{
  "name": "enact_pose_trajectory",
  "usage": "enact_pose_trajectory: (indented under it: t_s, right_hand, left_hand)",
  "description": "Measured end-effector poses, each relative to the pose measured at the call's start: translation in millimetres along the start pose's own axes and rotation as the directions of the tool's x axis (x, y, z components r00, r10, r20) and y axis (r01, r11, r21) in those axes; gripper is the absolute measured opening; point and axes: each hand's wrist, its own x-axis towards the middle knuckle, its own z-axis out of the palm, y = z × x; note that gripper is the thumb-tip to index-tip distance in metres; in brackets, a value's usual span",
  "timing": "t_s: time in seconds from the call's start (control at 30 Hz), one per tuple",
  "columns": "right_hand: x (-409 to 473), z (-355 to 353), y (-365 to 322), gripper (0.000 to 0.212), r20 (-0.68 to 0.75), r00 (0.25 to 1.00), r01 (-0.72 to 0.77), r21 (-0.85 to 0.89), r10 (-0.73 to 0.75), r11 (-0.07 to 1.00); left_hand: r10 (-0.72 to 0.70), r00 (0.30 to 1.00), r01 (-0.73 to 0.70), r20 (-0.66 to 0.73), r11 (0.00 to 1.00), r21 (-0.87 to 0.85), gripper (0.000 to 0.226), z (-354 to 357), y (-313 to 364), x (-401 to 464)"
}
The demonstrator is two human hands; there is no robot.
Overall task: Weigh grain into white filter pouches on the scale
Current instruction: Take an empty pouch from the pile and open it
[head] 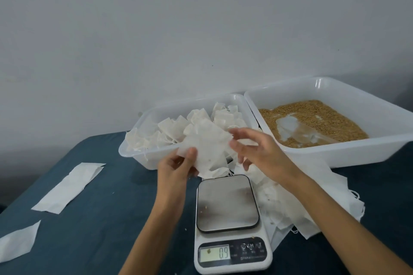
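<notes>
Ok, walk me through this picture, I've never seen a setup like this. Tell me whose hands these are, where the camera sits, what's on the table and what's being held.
No machine here: a person works bare-handed, filmed by one camera worn on the head, looking forward and down. The left hand grips an empty white filter pouch above the table; the right hand is at its far edge, fingers spread. Below sits a digital scale, its plate bare apart from a few stray grains. Behind it stand two white tubs: the left tub holds filled pouches, the right tub holds grain and a clear scoop. Loose empty pouches lie right of the scale, on the blue tabletop.
</notes>
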Motion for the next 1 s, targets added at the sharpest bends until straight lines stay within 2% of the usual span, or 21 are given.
enact_pose_trajectory:
  t_s: [0.03, 0.1, 0.23, 0.3, 0.33, 0.4, 0.47, 0.5, 0.57, 0.63, 0.7, 0.77, 0.83, 0.93, 1.0]
  right_hand:
    - [-1, 2, 0, 0.045, 0.071, 0.997, -0.044, 0.014, 0.043, 0.999]
    - [-3, 5, 1, 0.037, 0.123, 0.990, -0.068, 0.027, 0.064, 0.997]
    - [-2, 1, 3, 0.025, -0.019, 0.998, -0.049, 0.158, 0.053, 0.986]
    - [0, -2, 4, 0.020, -0.078, 0.997, -0.014, 0.167, 0.028, 0.986]
    - [1, -2, 5, 0.018, -0.096, 0.995, 0.004, 0.151, 0.011, 0.989]
    - [1, 0, 7, 0.016, -0.115, 0.993, 0.039, 0.103, -0.027, 0.994]
    - [0, 4, 11, 0.015, -0.156, 0.986, 0.070, 0.028, -0.065, 0.997]
    - [0, 7, 14, 0.014, -0.182, 0.980, 0.085, -0.011, -0.085, 0.996]
    - [-1, 12, 16, 0.013, -0.217, 0.970, 0.105, -0.036, -0.110, 0.994]
    - [-2, 16, 16, 0.012, -0.177, 0.979, 0.098, 0.001, -0.097, 0.995]
    - [-4, 19, 14, 0.010, -0.090, 0.995, 0.051, 0.110, -0.041, 0.993]
    - [-6, 21, 12, 0.016, -0.018, 1.000, -0.020, 0.230, 0.025, 0.973]
    - [-6, 23, 12, 0.018, 0.024, 0.999, -0.052, 0.252, 0.047, 0.966]
    - [-6, 26, 15, 0.002, 0.008, 0.999, -0.047, 0.224, 0.047, 0.973]
    - [-5, 27, 18, 0.010, -0.021, 0.999, -0.040, 0.247, 0.047, 0.968]
  left_hand:
    - [-0.026, 0.999, 0.027, 0.024, 0.998, -0.048, 0.040, 8, 2, 1]
    - [-0.060, 0.996, 0.067, 0.067, 0.993, -0.102, 0.040, 21, 2, 4]
    - [-0.065, 0.992, 0.071, 0.111, 0.996, -0.059, 0.042, 29, -15, 1]
    - [-0.042, 0.987, 0.044, 0.157, 0.999, -0.014, 0.033, 29, -22, -4]
    - [-0.019, 0.987, 0.016, 0.160, 1.000, 0.018, 0.026, 29, -23, -6]
    - [0.041, 0.998, -0.045, 0.042, 0.993, 0.106, 0.015, 29, -25, -8]
    - [0.160, 0.979, -0.129, -0.126, 0.965, 0.228, 0.025, 30, -25, -11]
    - [0.247, 0.960, -0.202, -0.132, 0.937, 0.284, 0.028, 30, -26, -13]
    - [0.330, 0.944, -0.310, -0.016, 0.900, 0.308, 0.028, 36, -25, -20]
    - [0.282, 0.955, -0.297, 0.097, 0.924, 0.239, 0.022, 43, -24, -23]
    - [0.232, 0.962, -0.253, 0.141, 0.955, 0.157, 0.014, 46, -21, -24]
    - [0.208, 0.968, -0.224, 0.144, 0.969, 0.103, 0.011, 44, -19, -23]
    - [0.197, 0.971, -0.209, 0.133, 0.974, 0.084, 0.012, 41, -19, -22]
    - [0.171, 0.980, -0.180, 0.101, 0.980, 0.088, 0.012, 40, -18, -21]
    - [0.157, 0.982, -0.167, 0.107, 0.982, 0.087, 0.009, 40, -17, -20]
